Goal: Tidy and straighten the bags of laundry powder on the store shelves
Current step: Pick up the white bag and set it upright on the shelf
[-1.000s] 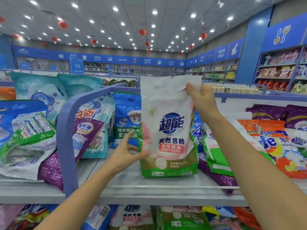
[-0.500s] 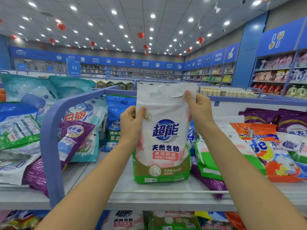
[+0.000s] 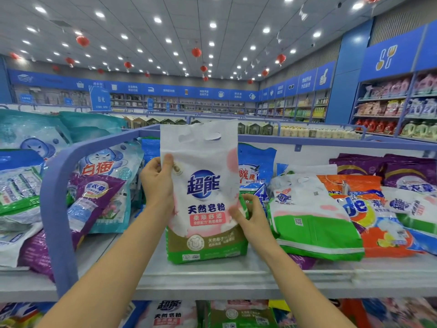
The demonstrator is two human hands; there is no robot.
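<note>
— Where is the white bag of laundry powder [image 3: 203, 192]?

— At the centre of the frame; it stands upright on the grey shelf [image 3: 212, 278], green base down, punched handle at the top.

— And the hands?

— Both grasp it; the left hand [image 3: 157, 183] grips the bag's left edge at mid-height, thumb on the front; the right hand [image 3: 250, 216] pinches the right edge lower down, thumb on the print, fingers curled behind.

— What lies around it?

— Just right of centre a green-and-white bag [image 3: 314, 223] lies flat; further right an orange bag [image 3: 369, 209] lies beside it, with purple bags [image 3: 378, 166] behind at right; a blue bag [image 3: 256, 166] stands behind the white one; at the left a blue rail [image 3: 56, 209] curves down to the shelf edge, and a purple bag [image 3: 94, 200] leans behind it.
</note>
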